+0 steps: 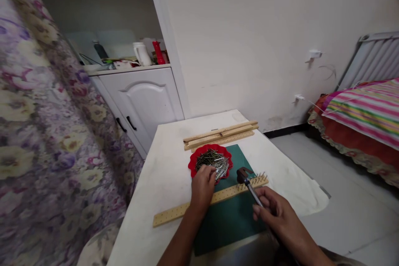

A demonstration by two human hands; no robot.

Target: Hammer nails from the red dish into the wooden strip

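My left hand [203, 185] reaches into a red scalloped dish [193, 161] heaped with metal nails [215, 161], its fingers curled down among them. My right hand [276, 212] is closed round the handle of a hammer [246, 178], whose dark head rests by the right end of a long wooden strip [174, 213]. That strip lies slantwise across a green cutting mat [230, 220] and has several nails standing upright in its right end [260, 178].
More wooden strips [220, 134] lie stacked at the far side of the white table [165, 166]. A flowered curtain [40, 133] hangs at left, a white cabinet [143, 99] behind it. A bed with a striped cover [368, 112] stands at right.
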